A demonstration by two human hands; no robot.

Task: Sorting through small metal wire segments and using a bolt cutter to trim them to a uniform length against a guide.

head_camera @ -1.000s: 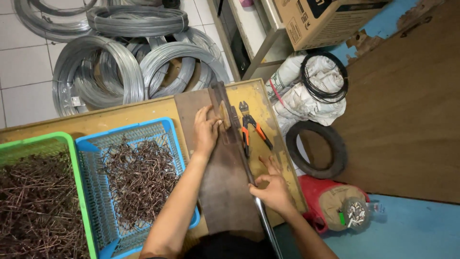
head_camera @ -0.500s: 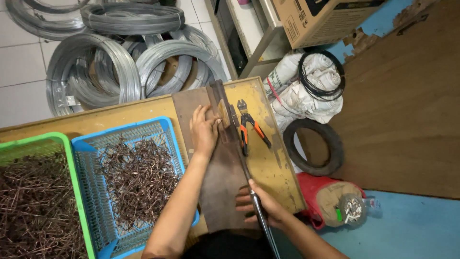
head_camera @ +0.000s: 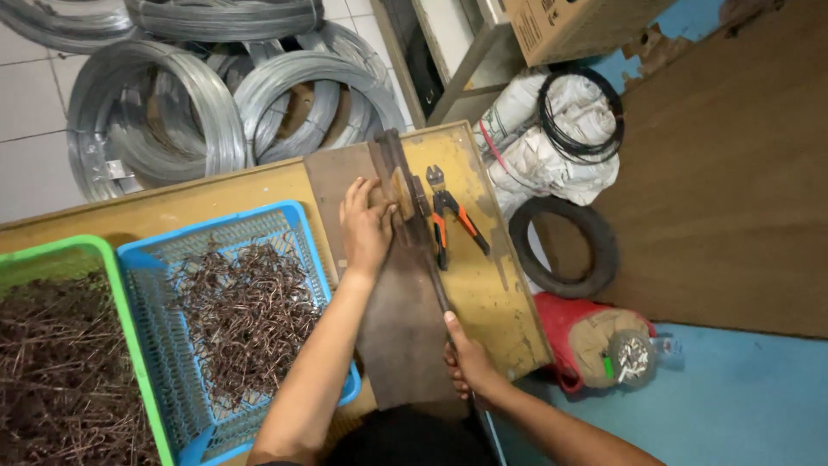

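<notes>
1. My left hand lies flat, fingers spread and grasping nothing, pressing on the top of the dark worn metal plate that runs along the yellow wooden tabletop.
2. My right hand is clenched around the long dark metal lever bar near its lower end, close to my body.
3. The bar's long axis runs away from me, from my right hand up past my left hand to the far edge of the tabletop; my left hand sits just beside it, on its left.
4. Orange-handled cutting pliers lie just to the right of the bar, closed, touched by neither hand.
5. To my left stand a blue plastic basket of short bent brown wire pieces and a green plastic basket of the same.
6. A brown cardboard box sits on a shelf at the far right; its print is too small to tell.
7. A white sack carrying a black wire coil lies below it on the floor.
</notes>
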